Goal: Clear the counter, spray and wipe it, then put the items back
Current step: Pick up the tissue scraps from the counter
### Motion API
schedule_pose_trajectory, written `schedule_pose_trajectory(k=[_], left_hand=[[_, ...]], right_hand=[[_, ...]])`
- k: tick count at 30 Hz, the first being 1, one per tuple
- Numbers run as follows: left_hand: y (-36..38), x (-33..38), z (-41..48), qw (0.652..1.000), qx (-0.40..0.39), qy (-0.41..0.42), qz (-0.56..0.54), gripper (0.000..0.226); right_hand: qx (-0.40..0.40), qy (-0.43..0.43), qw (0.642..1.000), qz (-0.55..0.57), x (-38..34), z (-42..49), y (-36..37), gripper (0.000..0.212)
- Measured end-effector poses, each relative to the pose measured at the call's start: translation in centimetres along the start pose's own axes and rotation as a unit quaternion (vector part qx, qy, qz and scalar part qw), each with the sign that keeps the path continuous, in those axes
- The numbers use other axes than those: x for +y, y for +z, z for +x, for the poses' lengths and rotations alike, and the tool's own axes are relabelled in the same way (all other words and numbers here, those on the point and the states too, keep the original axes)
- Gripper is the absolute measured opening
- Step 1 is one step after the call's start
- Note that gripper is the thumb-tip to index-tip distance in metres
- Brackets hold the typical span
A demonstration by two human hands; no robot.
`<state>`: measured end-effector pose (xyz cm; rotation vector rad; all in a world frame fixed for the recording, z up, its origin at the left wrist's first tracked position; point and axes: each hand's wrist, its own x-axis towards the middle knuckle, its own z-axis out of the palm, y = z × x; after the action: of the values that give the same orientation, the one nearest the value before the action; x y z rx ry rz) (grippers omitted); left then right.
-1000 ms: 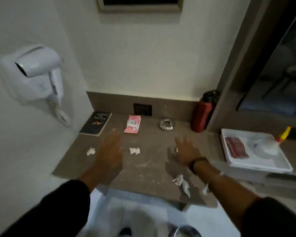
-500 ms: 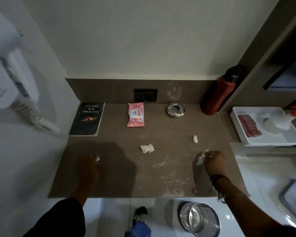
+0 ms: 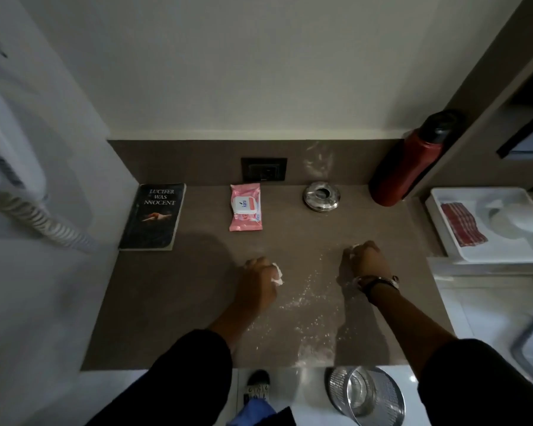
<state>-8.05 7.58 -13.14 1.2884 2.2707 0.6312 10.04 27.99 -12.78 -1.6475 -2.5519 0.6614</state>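
White crumpled tissue scraps [image 3: 277, 273], judged light and soft enough to be pinched anywhere, are gathered from the brown surface [image 3: 173, 302]. One scrap is clenched in the left hand [image 3: 257, 272], knuckles up; another is closed in the right hand [image 3: 365, 255], both forearms stretched forward over scattered white powder [image 3: 305, 302].

1. A hotel-room vanity nook: a white wall-mounted hair dryer with coiled cord [image 3: 28, 210] hangs at the frame's left.
2. A brown stone-look worktop [image 3: 197, 302] carries a steel ashtray [image 3: 321, 196] at upper centre.
3. A perforated steel waste bin [image 3: 366, 395] stands on glossy white floor tiles [image 3: 490, 318], lower right.
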Motion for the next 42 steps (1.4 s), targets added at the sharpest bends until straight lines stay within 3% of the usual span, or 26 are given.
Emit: schedule_pose_trajectory(k=[2,4,7,9,11,13,16,20,23,28,31,34,37,39,42], left_hand=[[0.5,0.7,0.1,1.000,0.015,-0.009,0.006,0.014],[0.8,2.0,0.0,0.996,0.044,-0.072,-0.040,0.012],[1.8,6.9,-1.9,0.957,0.069,-0.171,-0.225,0.026],[4.2,11.4,-4.9,0.923,0.038,-0.200,-0.325,0.040],[8.4,15.6,-8.8,0.904,-0.054,-0.213,-0.367,0.026],[12.9,18.7,-12.3,0.906,-0.113,-0.213,-0.349,0.017],[19.1,20.8,-14.6,0.923,-0.117,-0.229,-0.287,0.006],[26.4,21.4,-14.9,0.918,-0.158,-0.265,-0.248,0.004],[30.5,19.8,-14.7,0.908,-0.204,-0.278,-0.237,0.006],[31.6,17.4,-14.8,0.919,-0.229,-0.273,-0.167,0.023],[27.4,18.1,-16.0,0.933,-0.264,-0.195,-0.146,0.026],[20.7,19.2,-15.8,0.958,-0.223,-0.113,-0.141,0.032],[12.9,17.7,-12.5,0.990,-0.092,-0.057,-0.092,0.036],[7.8,14.9,-9.0,0.994,0.029,-0.080,-0.074,0.036],[1.6,9.5,-2.2,0.973,0.155,-0.166,-0.038,0.045]], right_hand=[[0.029,-0.018,0.999,0.040,0.1,-2.3,-0.4,0.018],[0.049,-0.018,0.991,0.119,0.6,-5.6,-0.8,0.024],[0.069,0.015,0.964,0.256,2.2,-11.3,-1.7,0.020],[0.052,0.028,0.951,0.303,4.3,-15.2,-1.9,0.018],[0.049,0.046,0.944,0.324,7.6,-19.0,-1.6,0.020],[0.039,0.068,0.947,0.312,11.8,-22.5,-0.8,0.018],[-0.023,0.110,0.964,0.243,18.1,-25.7,1.0,0.015],[-0.090,0.176,0.947,0.253,24.3,-26.4,2.9,0.021],[-0.198,0.161,0.953,0.164,27.6,-25.9,5.4,0.045],[-0.237,0.150,0.956,0.081,31.0,-25.4,6.4,0.033],[-0.209,0.110,0.968,0.087,29.5,-25.0,3.6,0.025],[-0.152,-0.001,0.969,0.195,24.9,-24.2,-0.6,0.023],[-0.080,-0.116,0.964,0.227,17.9,-20.8,-4.3,0.028],[-0.053,-0.156,0.968,0.190,12.6,-16.8,-5.4,0.025],[-0.073,-0.181,0.976,0.099,4.7,-8.4,-4.7,0.055]])
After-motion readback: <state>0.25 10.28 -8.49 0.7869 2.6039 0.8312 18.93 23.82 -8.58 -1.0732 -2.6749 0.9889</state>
